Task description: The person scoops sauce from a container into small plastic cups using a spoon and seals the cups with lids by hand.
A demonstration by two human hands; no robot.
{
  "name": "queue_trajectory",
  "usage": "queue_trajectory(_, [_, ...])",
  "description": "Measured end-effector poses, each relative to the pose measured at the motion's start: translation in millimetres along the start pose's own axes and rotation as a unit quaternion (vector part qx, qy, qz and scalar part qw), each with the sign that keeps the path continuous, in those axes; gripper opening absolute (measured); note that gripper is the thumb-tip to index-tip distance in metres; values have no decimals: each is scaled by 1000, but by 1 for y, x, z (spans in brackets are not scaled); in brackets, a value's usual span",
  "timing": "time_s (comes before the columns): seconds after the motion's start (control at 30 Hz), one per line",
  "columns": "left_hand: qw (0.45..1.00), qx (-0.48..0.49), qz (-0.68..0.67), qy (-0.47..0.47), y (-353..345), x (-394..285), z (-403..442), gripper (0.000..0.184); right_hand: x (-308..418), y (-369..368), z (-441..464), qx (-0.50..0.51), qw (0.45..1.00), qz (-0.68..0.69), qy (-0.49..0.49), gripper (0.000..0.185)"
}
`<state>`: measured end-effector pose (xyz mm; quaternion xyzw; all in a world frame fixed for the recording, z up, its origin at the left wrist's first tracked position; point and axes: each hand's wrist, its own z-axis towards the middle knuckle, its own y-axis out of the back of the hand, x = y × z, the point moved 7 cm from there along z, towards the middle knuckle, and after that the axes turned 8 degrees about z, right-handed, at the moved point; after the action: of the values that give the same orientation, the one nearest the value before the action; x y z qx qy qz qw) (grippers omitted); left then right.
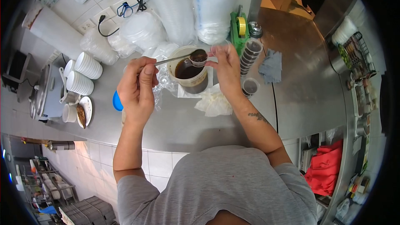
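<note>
My left hand [138,85] grips the handle of a metal spoon [173,59]. Dark brown liquid fills the spoon's bowl, which is tilted at the mouth of a small clear plastic cup [199,63]. Pinched in the fingers of my right hand [225,68], that cup hangs over a large plastic tub [195,86] of dark sauce. A crumpled white cloth [214,101] lies in front of the tub. To the right stands a stack of small dark-filled cups [251,54], with a single cup [250,86] nearer me.
Bagged plastic containers [168,10] line the wall. A green tape dispenser [239,27] and a grey cloth [271,67] sit on the right. Stacked white cups [80,83] and a plate [86,108] stand at the left. A blue lid [118,101] lies behind my left wrist.
</note>
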<state>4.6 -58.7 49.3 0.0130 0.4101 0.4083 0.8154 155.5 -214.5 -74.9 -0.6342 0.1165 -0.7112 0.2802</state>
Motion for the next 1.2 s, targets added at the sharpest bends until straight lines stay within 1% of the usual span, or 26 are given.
queue_trajectory(0.03, [999, -5, -14, 29, 0, 5, -1, 12, 1, 1, -1, 1, 1000, 0, 2, 14])
queue_trajectory(0.17, [972, -127, -136, 143, 21, 37, -2, 20, 9, 5, -13, -3, 1000, -2, 12, 14])
queue_trajectory(0.27, [944, -174, -227, 166, 33, 63, -9, 19, 16, 14, -32, -4, 1000, 18, 13, 15])
queue_trajectory(0.33, [941, -178, -208, 198, 30, 80, -19, 19, 22, 22, -54, 1, 1000, 18, 5, 15])
queue_trajectory(0.4, [941, -169, -174, 234, 20, 97, -31, 20, 13, 39, -75, -13, 999, -8, -31, 16])
queue_trajectory(0.43, [950, -133, -162, 230, 10, 99, -33, 19, 5, 48, -86, -20, 998, -21, -50, 16])
queue_trajectory(0.57, [942, -59, -148, 294, -27, 111, -48, 19, -41, 89, -123, -7, 995, -50, -86, 20])
queue_trajectory(0.67, [950, -23, -124, 287, -39, 109, -61, 22, -60, 102, -136, -12, 992, -67, -104, 18])
queue_trajectory(0.7, [947, -5, -113, 301, -41, 119, -73, 28, -63, 105, -136, -12, 991, -80, -105, 15])
queue_trajectory(0.8, [945, 142, -26, 293, -64, 151, -125, 32, -66, 109, -134, -5, 995, -79, -63, 14])
queue_trajectory(0.87, [949, 209, 114, 206, -95, 131, -150, 34, -71, 115, -134, -9, 993, -113, -43, 15])
queue_trajectory(0.93, [953, 235, 142, 130, -124, 131, -175, 28, -78, 122, -137, -17, 987, -157, -30, 16])
queue_trajectory(1.03, [948, 235, 209, 50, -136, 129, -187, 22, -80, 122, -137, -36, 975, -219, -6, 17])
queue_trajectory(1.13, [953, 231, 130, 150, -133, 129, -190, 17, -75, 116, -137, -46, 968, -246, 19, 17])
queue_trajectory(1.2, [946, 238, 96, 196, -132, 123, -192, 15, -71, 114, -137, -42, 963, -264, 24, 16])
